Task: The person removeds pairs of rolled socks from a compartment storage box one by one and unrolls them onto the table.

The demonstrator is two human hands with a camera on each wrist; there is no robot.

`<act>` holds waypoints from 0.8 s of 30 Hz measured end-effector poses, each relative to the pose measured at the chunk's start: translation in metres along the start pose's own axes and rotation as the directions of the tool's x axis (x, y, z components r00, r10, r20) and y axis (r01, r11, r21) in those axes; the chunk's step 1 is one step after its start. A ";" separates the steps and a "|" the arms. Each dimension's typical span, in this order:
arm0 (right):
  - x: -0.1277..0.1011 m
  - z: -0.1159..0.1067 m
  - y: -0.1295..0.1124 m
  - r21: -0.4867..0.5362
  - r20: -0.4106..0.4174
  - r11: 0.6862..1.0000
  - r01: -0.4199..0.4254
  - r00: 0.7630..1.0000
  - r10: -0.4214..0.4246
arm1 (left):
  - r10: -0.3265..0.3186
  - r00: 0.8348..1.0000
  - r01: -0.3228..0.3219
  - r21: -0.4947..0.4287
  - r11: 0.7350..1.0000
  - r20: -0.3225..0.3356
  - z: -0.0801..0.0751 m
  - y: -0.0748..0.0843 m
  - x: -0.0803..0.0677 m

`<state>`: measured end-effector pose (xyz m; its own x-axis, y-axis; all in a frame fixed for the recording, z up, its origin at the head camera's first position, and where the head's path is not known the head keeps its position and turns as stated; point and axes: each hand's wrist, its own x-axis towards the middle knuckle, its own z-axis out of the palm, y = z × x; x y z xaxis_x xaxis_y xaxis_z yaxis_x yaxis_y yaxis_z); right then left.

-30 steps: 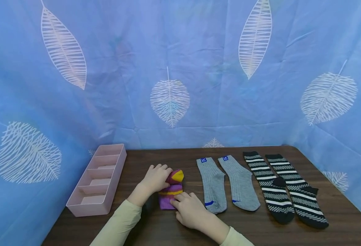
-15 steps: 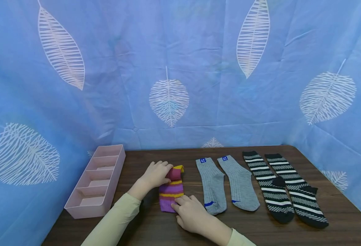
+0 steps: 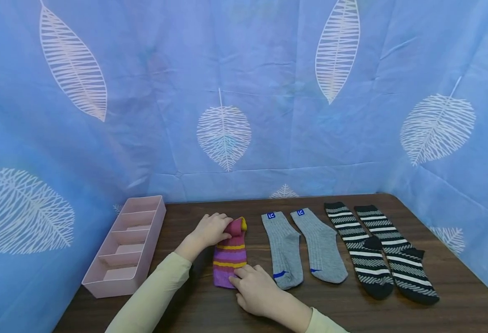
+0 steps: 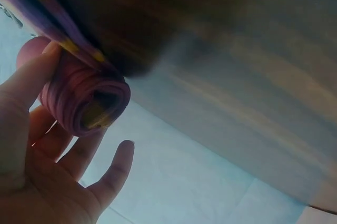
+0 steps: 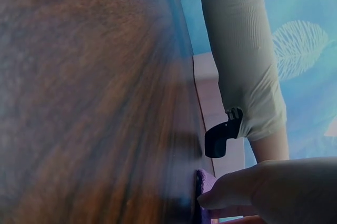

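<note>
Between both hands, purple striped sock — left hand gripping its rolled end, right hand pressing near end.

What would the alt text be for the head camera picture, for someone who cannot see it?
A person's left hand grips the rolled far end of a purple striped sock on a dark wooden table, while the right hand presses its near end. Beside it lie grey socks, black striped socks and a pink divided tray.
</note>
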<state>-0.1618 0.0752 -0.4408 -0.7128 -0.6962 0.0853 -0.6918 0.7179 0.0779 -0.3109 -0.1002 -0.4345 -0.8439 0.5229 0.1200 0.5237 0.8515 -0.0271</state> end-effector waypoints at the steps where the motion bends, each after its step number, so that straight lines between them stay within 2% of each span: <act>1: 0.000 0.000 0.000 0.002 0.000 1.000 0.003 1.000 -0.003 | 0.002 1.000 -0.002 -0.002 1.000 -0.009 0.000 -0.001 0.001; 10: -0.003 -0.002 0.001 0.005 0.000 1.000 0.021 1.000 -0.021 | 0.039 0.996 -0.037 0.034 0.999 -0.077 0.004 -0.007 0.016; 16: -0.003 -0.003 0.001 0.001 -0.004 1.000 0.019 1.000 -0.019 | 0.025 0.991 -0.013 0.084 0.996 -0.135 0.006 -0.011 0.027; 19: -0.002 -0.003 0.001 0.001 0.006 1.000 0.014 1.000 -0.014 | 0.013 0.991 -0.001 0.093 0.996 -0.130 0.007 -0.011 0.032; 24: -0.002 -0.004 0.002 0.005 0.007 1.000 0.021 1.000 -0.022 | -0.007 0.997 0.014 0.088 0.996 -0.077 0.005 -0.009 0.038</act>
<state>-0.1614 0.0783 -0.4371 -0.6985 -0.7115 0.0771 -0.7075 0.7027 0.0748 -0.3485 -0.0882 -0.4347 -0.8362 0.5121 0.1964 0.4996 0.8589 -0.1124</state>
